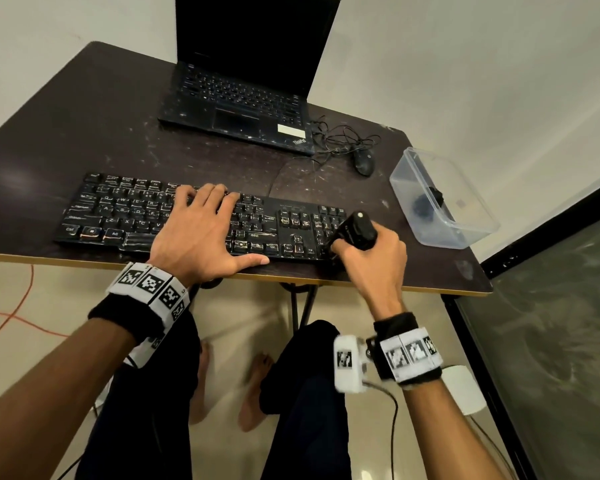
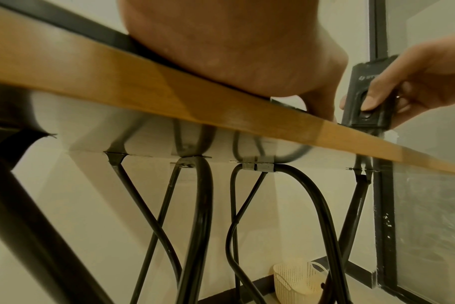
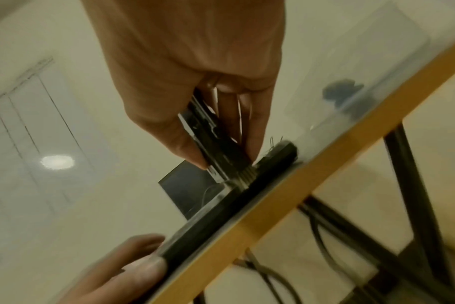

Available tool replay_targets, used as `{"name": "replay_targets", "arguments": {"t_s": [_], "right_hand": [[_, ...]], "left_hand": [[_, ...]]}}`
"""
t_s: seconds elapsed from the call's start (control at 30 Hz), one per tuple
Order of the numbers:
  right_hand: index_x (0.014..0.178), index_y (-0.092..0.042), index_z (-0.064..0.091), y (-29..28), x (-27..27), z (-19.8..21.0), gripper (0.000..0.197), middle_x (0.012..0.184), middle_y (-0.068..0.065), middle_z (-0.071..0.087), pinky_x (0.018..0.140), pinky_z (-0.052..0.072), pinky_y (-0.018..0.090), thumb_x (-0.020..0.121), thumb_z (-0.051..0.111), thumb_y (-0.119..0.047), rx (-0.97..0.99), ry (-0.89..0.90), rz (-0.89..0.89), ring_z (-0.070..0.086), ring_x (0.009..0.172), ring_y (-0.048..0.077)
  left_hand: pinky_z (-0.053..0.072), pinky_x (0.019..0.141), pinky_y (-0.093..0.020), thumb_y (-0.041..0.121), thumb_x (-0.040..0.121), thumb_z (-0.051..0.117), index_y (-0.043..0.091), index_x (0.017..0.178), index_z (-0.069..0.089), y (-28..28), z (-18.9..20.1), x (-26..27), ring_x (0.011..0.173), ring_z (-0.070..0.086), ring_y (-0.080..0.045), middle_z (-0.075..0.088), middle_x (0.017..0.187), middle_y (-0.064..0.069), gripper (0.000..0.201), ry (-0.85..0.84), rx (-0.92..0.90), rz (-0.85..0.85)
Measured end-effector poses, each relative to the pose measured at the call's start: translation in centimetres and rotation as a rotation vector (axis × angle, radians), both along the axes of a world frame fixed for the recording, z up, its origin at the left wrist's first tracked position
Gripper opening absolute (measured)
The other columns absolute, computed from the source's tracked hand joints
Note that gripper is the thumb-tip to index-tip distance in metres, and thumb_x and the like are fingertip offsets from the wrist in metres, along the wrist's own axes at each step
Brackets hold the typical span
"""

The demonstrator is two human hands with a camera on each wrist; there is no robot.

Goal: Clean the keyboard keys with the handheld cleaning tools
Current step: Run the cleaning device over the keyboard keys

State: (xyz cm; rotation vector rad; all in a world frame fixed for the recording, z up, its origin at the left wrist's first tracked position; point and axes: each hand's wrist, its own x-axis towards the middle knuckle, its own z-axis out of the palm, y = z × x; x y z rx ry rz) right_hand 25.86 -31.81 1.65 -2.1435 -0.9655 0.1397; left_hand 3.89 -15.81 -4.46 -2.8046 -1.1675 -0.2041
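Observation:
A black keyboard point(image 1: 118, 216) lies along the near edge of the dark table point(image 1: 84, 126). My left hand point(image 1: 201, 233) lies flat on its middle keys, fingers spread, thumb stretched along the front edge. My right hand point(image 1: 371, 258) grips a black handheld cleaning tool point(image 1: 355, 230) over the number pad at the keyboard's right end. In the left wrist view the tool point(image 2: 364, 92) shows a button under the right hand's finger. In the right wrist view the tool's point(image 3: 210, 139) brush end touches the keyboard point(image 3: 221, 209).
A black laptop point(image 1: 243, 81) stands open at the back of the table. A mouse point(image 1: 364, 161) with a tangled cable lies to its right. A clear plastic box point(image 1: 440, 199) holding a dark object sits at the table's right edge. Under the table stands a cream basket point(image 2: 296, 281).

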Motion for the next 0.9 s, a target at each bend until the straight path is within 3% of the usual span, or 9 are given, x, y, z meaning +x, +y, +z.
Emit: {"name": "replay_targets", "arguments": {"t_s": [0.07, 0.17, 0.3, 0.4, 0.53, 0.6, 0.73, 0.83, 0.9], "right_hand": [[0.073, -0.018, 0.069, -0.5, -0.6, -0.4, 0.016, 0.063, -0.008, 0.069, 0.061, 0.049, 0.026, 0.074, 0.083, -0.025, -0.024, 0.025, 0.062, 0.063, 0.064, 0.009], [0.070, -0.019, 0.067, -0.6, -0.1, -0.4, 0.018, 0.060, -0.011, 0.066, 0.061, 0.043, 0.027, 0.075, 0.084, -0.025, 0.035, 0.016, -0.029, 0.059, 0.061, 0.004], [0.073, -0.018, 0.070, -0.7, -0.5, -0.4, 0.016, 0.063, -0.009, 0.069, 0.061, 0.049, 0.025, 0.074, 0.084, -0.026, -0.020, 0.034, 0.065, 0.063, 0.063, 0.007], [0.070, -0.017, 0.067, -0.5, 0.0, -0.3, 0.019, 0.060, -0.009, 0.066, 0.061, 0.045, 0.028, 0.075, 0.084, -0.025, 0.055, 0.023, -0.017, 0.059, 0.061, 0.006], [0.075, -0.015, 0.071, -0.9, -0.2, -0.8, 0.016, 0.066, -0.005, 0.071, 0.064, 0.052, 0.032, 0.073, 0.083, -0.026, -0.003, 0.035, 0.090, 0.066, 0.068, 0.016], [0.074, -0.017, 0.071, -1.0, 0.4, -0.9, 0.016, 0.063, -0.007, 0.069, 0.068, 0.054, 0.033, 0.072, 0.084, -0.027, 0.054, 0.022, 0.002, 0.065, 0.067, 0.015], [0.074, -0.017, 0.071, -1.1, -0.2, -1.0, 0.014, 0.065, -0.007, 0.070, 0.064, 0.052, 0.031, 0.073, 0.083, -0.024, -0.001, 0.028, 0.119, 0.065, 0.066, 0.014], [0.069, -0.019, 0.067, -0.9, 1.0, -0.6, 0.018, 0.061, -0.009, 0.067, 0.064, 0.046, 0.029, 0.074, 0.083, -0.023, 0.071, 0.016, -0.019, 0.061, 0.063, 0.009], [0.070, -0.018, 0.068, -0.6, 1.0, -0.4, 0.018, 0.062, -0.008, 0.068, 0.063, 0.047, 0.029, 0.074, 0.084, -0.024, 0.044, 0.013, 0.024, 0.062, 0.064, 0.009]], "left_hand": [[0.029, 0.118, -0.055, 0.107, 0.076, 0.008, 0.005, 0.154, 0.045, -0.1, 0.0, 0.2, 0.144, 0.045, -0.034, 0.051, 0.155, -0.017, 0.133, 0.000, 0.001, -0.008], [0.030, 0.118, -0.056, 0.107, 0.076, 0.008, 0.005, 0.154, 0.045, -0.2, 0.1, 0.1, 0.144, 0.045, -0.034, 0.051, 0.155, -0.018, 0.133, -0.003, -0.003, -0.007], [0.030, 0.118, -0.056, 0.107, 0.076, 0.006, 0.005, 0.154, 0.045, -0.1, 0.1, 0.2, 0.144, 0.045, -0.034, 0.051, 0.155, -0.018, 0.134, 0.003, -0.001, -0.009], [0.030, 0.118, -0.056, 0.107, 0.075, 0.006, 0.005, 0.154, 0.045, -0.1, 0.2, 0.1, 0.145, 0.045, -0.034, 0.050, 0.156, -0.018, 0.134, 0.004, -0.003, 0.002], [0.030, 0.118, -0.055, 0.106, 0.076, 0.007, 0.005, 0.154, 0.046, 0.0, 0.0, 0.1, 0.145, 0.045, -0.034, 0.051, 0.156, -0.018, 0.133, 0.004, -0.003, -0.002], [0.030, 0.117, -0.055, 0.106, 0.076, 0.008, 0.005, 0.153, 0.046, -0.2, 0.1, 0.2, 0.143, 0.045, -0.034, 0.051, 0.154, -0.018, 0.133, 0.002, -0.001, -0.007], [0.031, 0.116, -0.055, 0.106, 0.076, 0.008, 0.004, 0.152, 0.047, -0.1, 0.1, 0.1, 0.142, 0.047, -0.034, 0.052, 0.152, -0.018, 0.133, -0.004, -0.007, -0.010], [0.032, 0.116, -0.055, 0.106, 0.077, 0.009, 0.004, 0.152, 0.048, -0.2, 0.2, 0.2, 0.141, 0.047, -0.035, 0.053, 0.152, -0.018, 0.133, -0.006, -0.011, -0.010], [0.032, 0.115, -0.055, 0.106, 0.077, 0.009, 0.003, 0.151, 0.049, -0.2, 0.2, 0.0, 0.141, 0.047, -0.035, 0.053, 0.151, -0.018, 0.133, -0.003, -0.015, -0.002]]}}
